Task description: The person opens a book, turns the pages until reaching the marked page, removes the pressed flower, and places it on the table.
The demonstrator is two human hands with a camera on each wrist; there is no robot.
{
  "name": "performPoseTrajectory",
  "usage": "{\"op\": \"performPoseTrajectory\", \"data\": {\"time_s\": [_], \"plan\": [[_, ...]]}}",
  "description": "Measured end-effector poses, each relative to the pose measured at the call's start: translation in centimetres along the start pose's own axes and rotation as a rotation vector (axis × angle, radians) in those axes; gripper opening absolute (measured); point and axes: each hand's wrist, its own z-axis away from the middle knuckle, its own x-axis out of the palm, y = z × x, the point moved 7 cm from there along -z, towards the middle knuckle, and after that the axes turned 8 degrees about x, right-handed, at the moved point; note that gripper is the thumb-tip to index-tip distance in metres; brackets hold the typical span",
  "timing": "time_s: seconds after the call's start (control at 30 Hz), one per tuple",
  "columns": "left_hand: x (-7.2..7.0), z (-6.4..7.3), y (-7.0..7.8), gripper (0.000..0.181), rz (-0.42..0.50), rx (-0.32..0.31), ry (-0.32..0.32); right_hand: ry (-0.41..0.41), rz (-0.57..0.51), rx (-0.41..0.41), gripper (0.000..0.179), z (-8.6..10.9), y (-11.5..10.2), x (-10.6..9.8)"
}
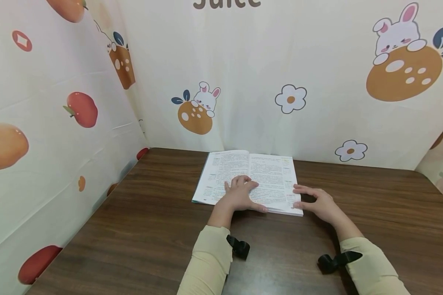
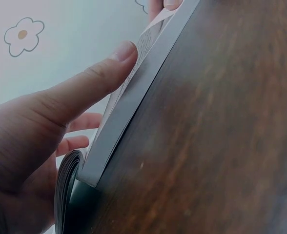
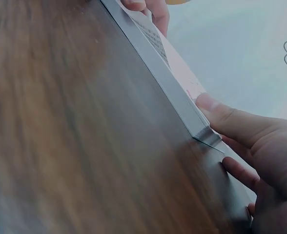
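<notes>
An open book (image 1: pixel 269 174) with printed white pages lies on the wooden table. My left hand (image 1: pixel 239 196) rests over its middle with fingers spread. The left thumb (image 2: pixel 92 80) lies along the near edge of the pages in the left wrist view. At the book's right edge is my right hand (image 1: pixel 319 205), its thumb and forefinger apart. In the right wrist view, the right thumb (image 3: pixel 226 114) touches the top page near the lower corner, while another fingertip (image 3: pixel 238 170) sits beside the book's side.
Dark wooden table (image 1: pixel 151 229) surrounds the book. Behind it hangs a pale curtain (image 1: pixel 251 82) printed with rabbits, fruit and flowers, and another printed sheet (image 1: pixel 51 155) closes the left side. Black straps with small cameras (image 1: pixel 240 248) sit on both wrists.
</notes>
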Motion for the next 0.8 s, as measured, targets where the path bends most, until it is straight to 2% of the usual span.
{"op": "performPoseTrajectory", "data": {"time_s": [0.27, 0.47, 0.63, 0.8], "plan": [[0.1, -0.1, -0.1, 0.089, 0.014, -0.003, -0.008, 0.034, -0.007, 0.027, 0.051, -0.3, 0.2, 0.0], [0.0, -0.2, -0.1, 0.079, 0.021, 0.013, -0.002, 0.024, -0.033, 0.111, 0.064, -0.4, 0.9, -0.1], [-0.1, -0.5, 0.2, 0.063, 0.001, 0.014, 0.023, 0.019, -0.117, 0.170, 0.067, -0.4, 1.4, -0.2], [-0.3, -0.8, 0.7, 0.046, -0.067, -0.029, 0.058, 0.036, -0.147, 0.179, 0.066, -0.6, 1.3, -0.5]]}}
